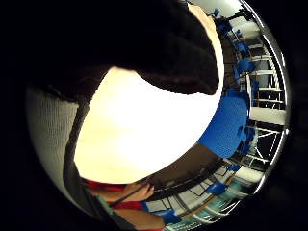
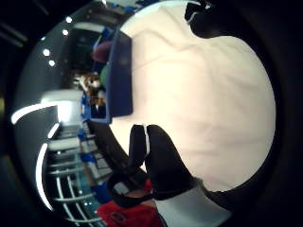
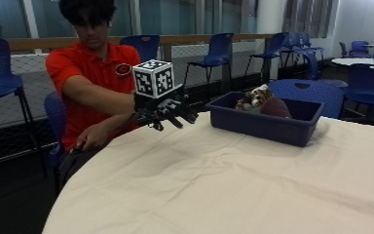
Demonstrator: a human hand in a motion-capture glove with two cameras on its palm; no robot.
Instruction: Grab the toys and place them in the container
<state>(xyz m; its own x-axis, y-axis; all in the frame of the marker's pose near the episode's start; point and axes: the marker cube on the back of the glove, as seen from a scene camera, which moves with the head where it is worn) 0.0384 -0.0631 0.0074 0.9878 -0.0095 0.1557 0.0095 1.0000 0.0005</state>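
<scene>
Toys sit heaped in the blue bin on the far right of the table, while the gloved hand hovers just left, fingers loosely spread, holding nothing — apparently done dropping.

You are wearing a red short-sleeved polo shirt bearing a small round dark badge on the chest. Your right hand is wearing a black glove covering every one of the fingers, ending in a white cuff at the wrist. Your other hand is wearing nothing.
</scene>
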